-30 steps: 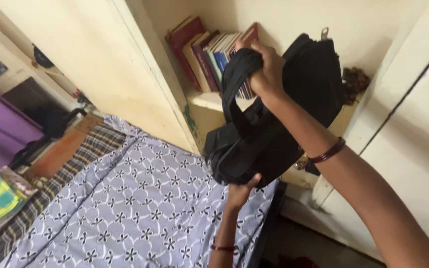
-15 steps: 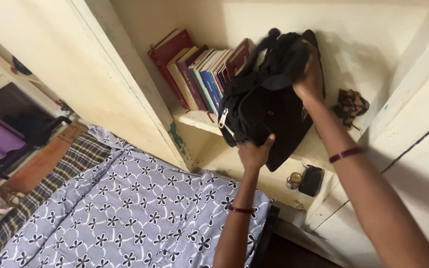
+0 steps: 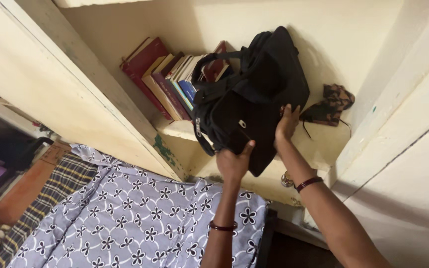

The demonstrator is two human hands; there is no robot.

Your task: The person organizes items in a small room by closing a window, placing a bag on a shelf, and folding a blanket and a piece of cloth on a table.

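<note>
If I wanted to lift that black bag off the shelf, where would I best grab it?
Probably the strap loop arching over the top left of the bag, reached from the front. It stands free of the books, so fingers could hook through. Both hands, left and right, press the bag's lower front, where it overhangs the shelf edge.

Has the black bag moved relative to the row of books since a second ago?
Yes. The black bag has gone from held out in front of the books to deeper onto the shelf beside them; both hands now press its lower edge.
</note>
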